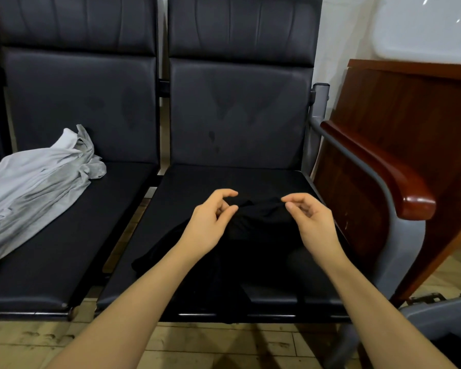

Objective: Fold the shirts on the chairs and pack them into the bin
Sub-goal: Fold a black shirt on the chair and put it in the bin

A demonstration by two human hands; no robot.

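Note:
A black shirt (250, 235) lies crumpled on the seat of the right-hand black chair (237, 179), part of it hanging over the front edge. My left hand (210, 222) and my right hand (313, 222) hover over its far edge, palms turned toward each other and fingers curled. Each pinches the raised fabric at its fingertips, and the cloth bunches up between them. A grey-white shirt (32, 190) lies in a rumpled heap on the left chair's seat (96, 209).
Wooden furniture (399, 123) with a glossy rounded armrest (415, 203) stands close on the right. A white plastic object (423, 30) sits on top of it. Tiled floor (224, 344) runs along the chairs' front edge.

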